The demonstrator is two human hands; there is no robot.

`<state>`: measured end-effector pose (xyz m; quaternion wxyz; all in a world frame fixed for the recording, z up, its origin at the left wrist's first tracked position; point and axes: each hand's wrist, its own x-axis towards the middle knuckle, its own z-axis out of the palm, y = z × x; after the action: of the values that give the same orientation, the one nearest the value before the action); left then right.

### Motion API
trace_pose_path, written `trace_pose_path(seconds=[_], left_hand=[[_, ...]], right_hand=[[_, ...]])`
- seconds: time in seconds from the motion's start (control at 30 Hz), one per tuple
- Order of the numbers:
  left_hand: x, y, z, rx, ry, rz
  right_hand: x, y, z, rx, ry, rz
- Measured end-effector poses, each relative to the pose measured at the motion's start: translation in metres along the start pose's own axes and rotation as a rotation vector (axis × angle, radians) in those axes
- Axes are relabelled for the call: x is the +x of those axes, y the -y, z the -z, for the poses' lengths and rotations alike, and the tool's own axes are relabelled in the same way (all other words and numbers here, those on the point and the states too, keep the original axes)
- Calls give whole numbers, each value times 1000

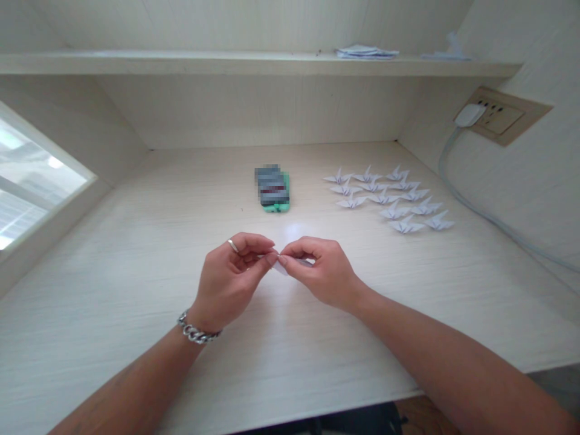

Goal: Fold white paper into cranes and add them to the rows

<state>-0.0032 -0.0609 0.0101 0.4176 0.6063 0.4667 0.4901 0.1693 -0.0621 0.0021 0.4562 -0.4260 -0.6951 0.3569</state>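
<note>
Between my two hands is a small folded piece of white paper (281, 267), mostly hidden by the fingers. My left hand (238, 272), with a ring on one finger and a chain bracelet at the wrist, pinches the paper from the left. From the other side my right hand (319, 266) pinches it between thumb and forefinger. The fingertips of both hands nearly meet. Several white folded paper cranes (383, 198) stand in rough rows on the desk, beyond my right hand.
A phone (272, 187) in a green case, its screen blurred, lies on the pale desk (136, 241). White papers (367, 52) rest on the shelf (203, 63) above. At right, a white plug (470, 115) sits in the wall socket (502, 118), its cable (475, 208) trailing along the desk.
</note>
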Motion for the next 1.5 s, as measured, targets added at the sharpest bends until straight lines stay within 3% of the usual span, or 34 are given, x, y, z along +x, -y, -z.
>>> trace_pose_path(seconds=[0.2, 0.93, 1.5], left_hand=[[-1, -5, 0, -9, 18, 20], [-1, 0, 2, 225, 33, -77], [-1, 3, 4, 185, 59, -127]], right_hand=[[0, -2, 0, 56, 9, -86], [1, -4, 0, 99, 53, -142], [1, -4, 0, 59, 45, -67]])
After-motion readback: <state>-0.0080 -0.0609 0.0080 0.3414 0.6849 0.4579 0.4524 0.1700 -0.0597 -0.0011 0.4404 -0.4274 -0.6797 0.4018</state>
